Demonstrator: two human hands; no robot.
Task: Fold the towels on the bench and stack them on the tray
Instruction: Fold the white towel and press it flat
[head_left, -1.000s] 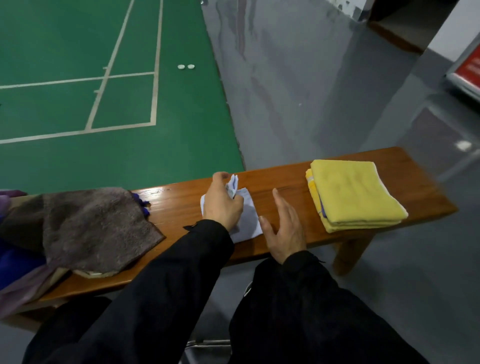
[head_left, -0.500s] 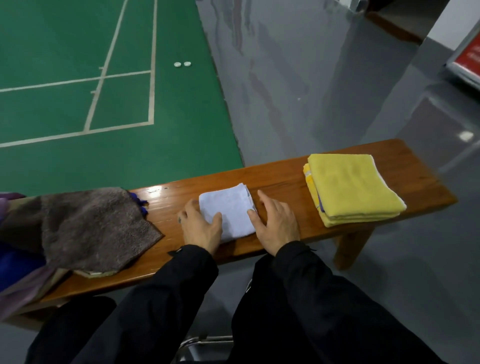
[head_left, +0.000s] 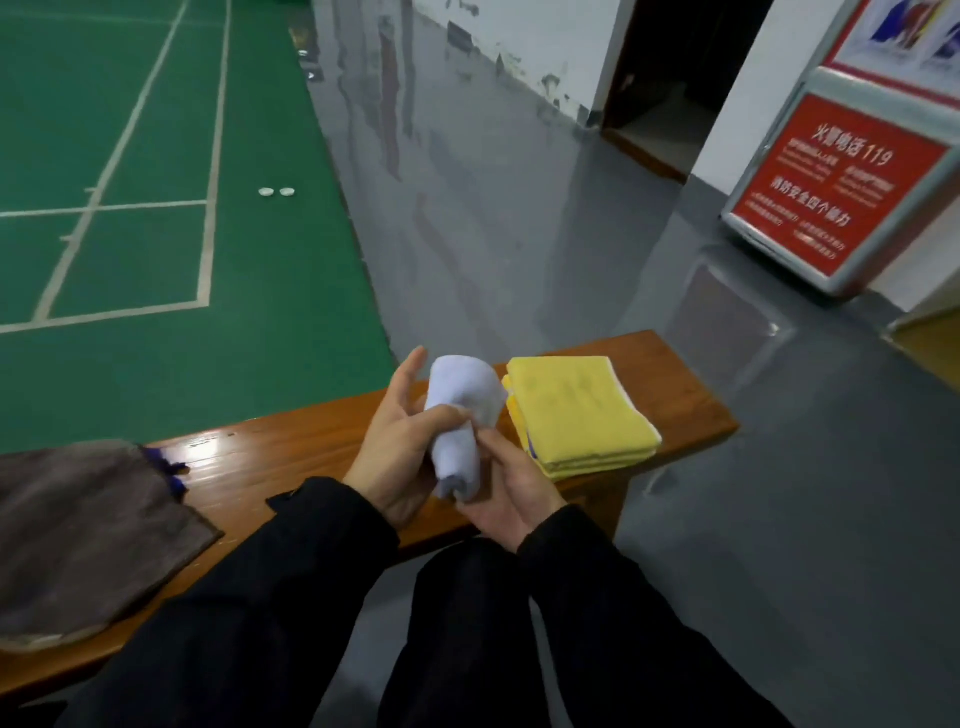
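A small folded white towel (head_left: 462, 415) is lifted above the wooden bench (head_left: 291, 447), held between both hands. My left hand (head_left: 395, 447) grips it from the left, thumb across its front. My right hand (head_left: 506, 486) holds its lower end from below and the right. Just to the right, a stack of folded yellow towels (head_left: 576, 410) lies on the bench. A loose brown towel (head_left: 78, 535) is spread over the bench's left end, with a bit of blue cloth (head_left: 171, 467) showing at its edge. No tray is visible.
Beyond the bench lie a green court floor (head_left: 156, 208) with white lines and two small white discs (head_left: 275, 192). Grey floor surrounds the bench's right end. A red notice board (head_left: 841, 187) stands at the far right, near a dark doorway (head_left: 675, 78).
The white towel lay flat on the bench under both hands; now both hands have lifted it off the bench and moved it right, toward the yellow stack. The view has tilted up.
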